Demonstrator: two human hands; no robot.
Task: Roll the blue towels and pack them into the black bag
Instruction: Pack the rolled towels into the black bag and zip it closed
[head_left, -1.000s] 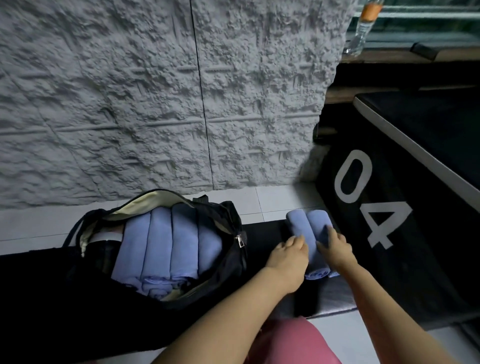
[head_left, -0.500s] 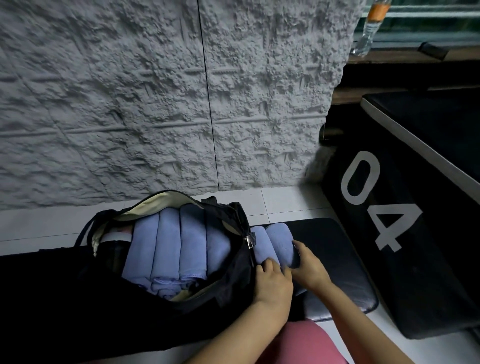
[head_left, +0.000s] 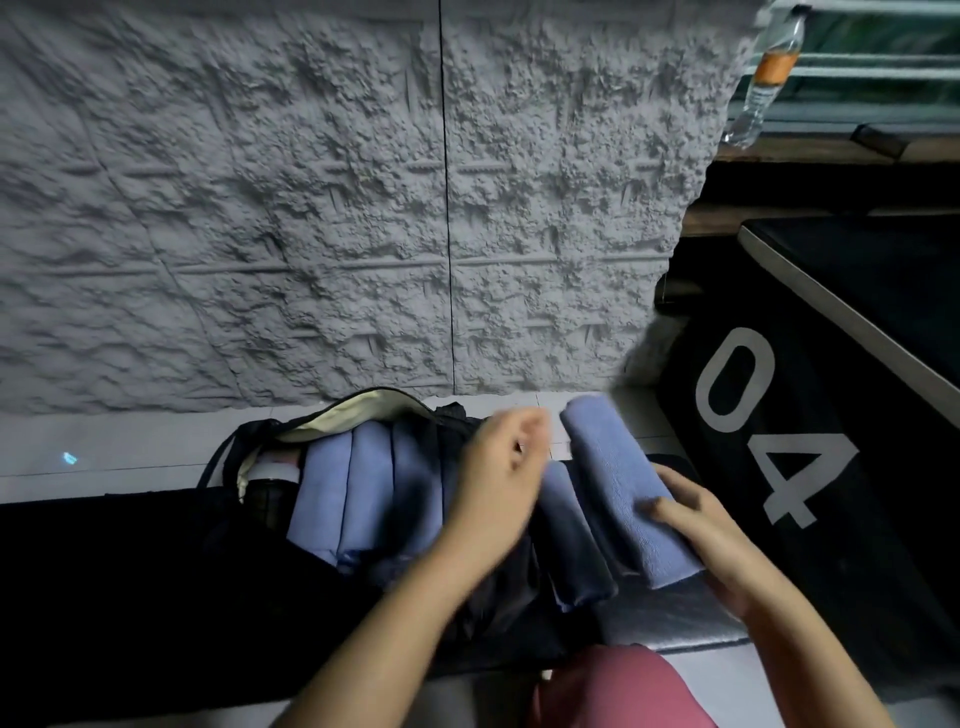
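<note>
1. The black bag (head_left: 358, 405) lies open at the left on the dark bench, with packed towels (head_left: 363, 493) side by side inside. The only gap I judge free is at its right edge, so that is where the next roll should go.
2. The left hand (head_left: 493, 478) hovers over that edge, blurred. I cannot tell whether its fingers grasp anything. It would do best holding the opening wide.
3. A second roll (head_left: 571, 551) lies just beside the bag, between the hands, and could snag the incoming one.
4. The right hand (head_left: 711, 540) clamps the held roll (head_left: 618, 483), thumb on top. It should keep the grip firm so the roll does not unwind, and feed it in end first.
5. A black box (head_left: 831, 519) marked 04 crowds the right side. A bottle (head_left: 769, 73) stands far off on a ledge.
</note>
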